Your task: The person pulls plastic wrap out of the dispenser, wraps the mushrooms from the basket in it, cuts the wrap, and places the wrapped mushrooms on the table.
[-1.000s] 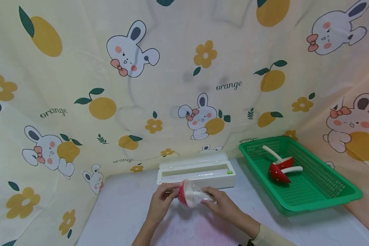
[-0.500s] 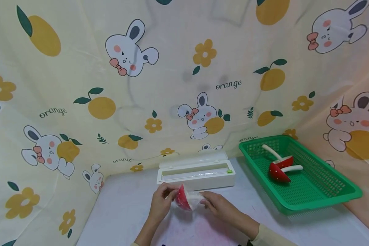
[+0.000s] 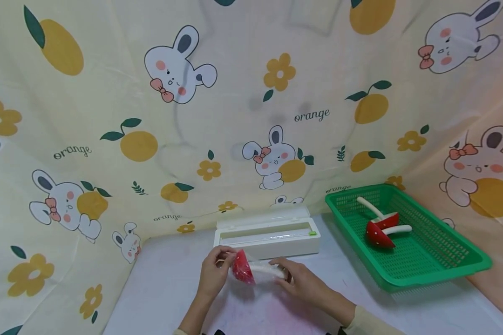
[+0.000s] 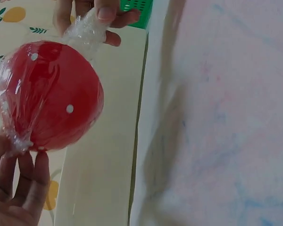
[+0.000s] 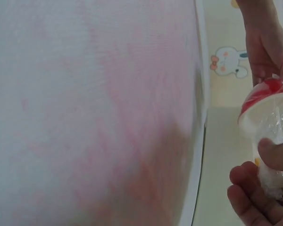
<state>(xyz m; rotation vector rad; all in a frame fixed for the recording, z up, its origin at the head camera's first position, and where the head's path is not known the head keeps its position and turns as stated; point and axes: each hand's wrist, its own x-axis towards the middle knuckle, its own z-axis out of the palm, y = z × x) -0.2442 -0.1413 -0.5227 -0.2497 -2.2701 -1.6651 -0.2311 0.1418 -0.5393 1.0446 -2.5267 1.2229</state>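
Observation:
A toy mushroom [image 3: 243,268] with a red, white-dotted cap and a pale stem is wrapped in clear cling film, above the table. My left hand [image 3: 213,274] pinches gathered film at the cap's side; the left wrist view shows the bunched film [image 4: 20,143] between its thumb and fingers. My right hand [image 3: 306,281] holds the wrapped stem end, thumb on one side and fingers on the other. In the right wrist view the film lies wrinkled over the cap's pale underside [image 5: 264,115] and bunches around the stem [image 5: 272,181].
Behind the hands stands a white cling film box [image 3: 276,251], lid raised, with a roll inside and a small green slider [image 3: 312,233]. On the right is a green basket [image 3: 427,282] holding two more toy mushrooms [image 3: 378,235]. A printed curtain [image 3: 218,116] hangs behind the table.
The mushroom has turned between the hands, its cap tilting and shifting slightly left with the left hand. The right hand keeps its place at the stem end.

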